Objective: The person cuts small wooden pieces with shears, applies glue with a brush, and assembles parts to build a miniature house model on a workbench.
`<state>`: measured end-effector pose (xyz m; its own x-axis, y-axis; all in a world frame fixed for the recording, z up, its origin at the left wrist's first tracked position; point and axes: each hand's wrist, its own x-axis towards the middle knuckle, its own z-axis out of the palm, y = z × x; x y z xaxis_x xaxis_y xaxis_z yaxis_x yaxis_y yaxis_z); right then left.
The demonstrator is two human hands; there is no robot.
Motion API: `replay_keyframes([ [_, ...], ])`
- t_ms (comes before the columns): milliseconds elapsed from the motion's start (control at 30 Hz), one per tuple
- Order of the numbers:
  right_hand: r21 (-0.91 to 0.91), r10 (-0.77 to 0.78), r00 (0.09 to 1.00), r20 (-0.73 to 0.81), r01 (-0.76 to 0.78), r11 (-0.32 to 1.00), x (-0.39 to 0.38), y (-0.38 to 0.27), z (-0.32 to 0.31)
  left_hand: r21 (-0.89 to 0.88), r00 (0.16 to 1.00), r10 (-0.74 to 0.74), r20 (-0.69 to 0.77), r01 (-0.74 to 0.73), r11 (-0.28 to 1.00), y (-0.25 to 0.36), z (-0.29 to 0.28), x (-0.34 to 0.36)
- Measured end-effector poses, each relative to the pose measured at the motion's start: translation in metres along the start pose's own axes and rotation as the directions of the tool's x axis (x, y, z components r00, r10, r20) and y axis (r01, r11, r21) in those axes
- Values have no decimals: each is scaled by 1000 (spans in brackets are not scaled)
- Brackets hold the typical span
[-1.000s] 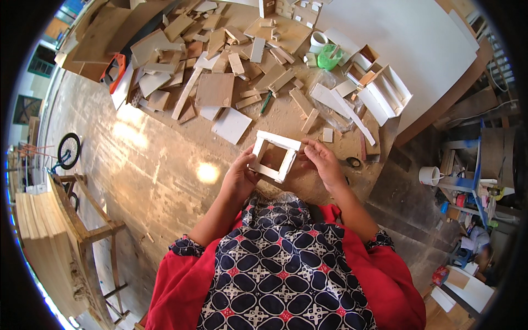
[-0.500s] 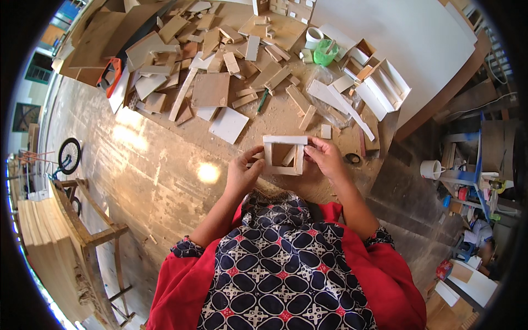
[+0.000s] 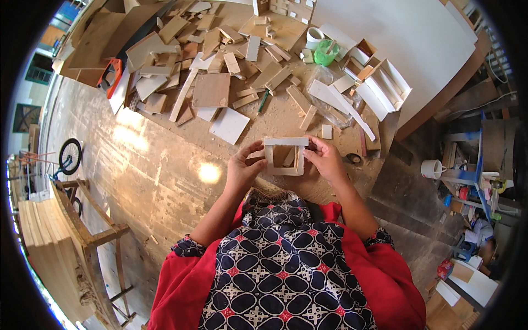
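Note:
A small square wooden frame (image 3: 286, 141) with pale, whitish bars is held upright in front of my body, and its middle is see-through. My left hand (image 3: 245, 169) has its thumb and fingers at the frame's left side. At the right side, my right hand (image 3: 323, 157) pinches the upright bar between thumb and fingers. Through the opening, brown board and a small wood strip show. Just beyond the frame lie a small white block (image 3: 327, 131) and a white square board piece (image 3: 230, 125).
A large heap of wood offcuts (image 3: 212, 91) covers the far work area. Near it are an orange-handled saw (image 3: 111, 77), a green pencil (image 3: 263, 101), a green plastic cup (image 3: 325, 53), a white cup (image 3: 314, 37) and a white open box (image 3: 385, 88). A black ring (image 3: 353, 158) lies right of my hand.
The frame has shifted very slightly down. My left fingers have loosened and lifted a little at its left side; my right hand keeps its hold.

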<state>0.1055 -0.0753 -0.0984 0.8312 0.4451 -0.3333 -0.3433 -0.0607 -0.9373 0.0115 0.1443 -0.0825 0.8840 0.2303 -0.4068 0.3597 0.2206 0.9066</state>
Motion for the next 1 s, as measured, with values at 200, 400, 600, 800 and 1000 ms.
replay_keyframes([
  [200,-32,-85,994,-67,83,996,-5,0,6,-158,999,2,43,5,987,-2,1,-2],
  [400,65,-119,992,-29,121,991,-12,-11,8,-214,990,11,138,19,977,14,1,-7],
  [600,31,-283,959,18,283,959,-11,-15,8,153,943,324,80,-333,931,2,-5,2],
  [800,-456,-675,733,84,631,628,-6,-24,12,414,809,584,64,-554,722,7,-5,9],
  [1000,-565,-778,620,102,680,468,7,-24,24,280,862,505,-40,-475,834,2,-16,19],
])
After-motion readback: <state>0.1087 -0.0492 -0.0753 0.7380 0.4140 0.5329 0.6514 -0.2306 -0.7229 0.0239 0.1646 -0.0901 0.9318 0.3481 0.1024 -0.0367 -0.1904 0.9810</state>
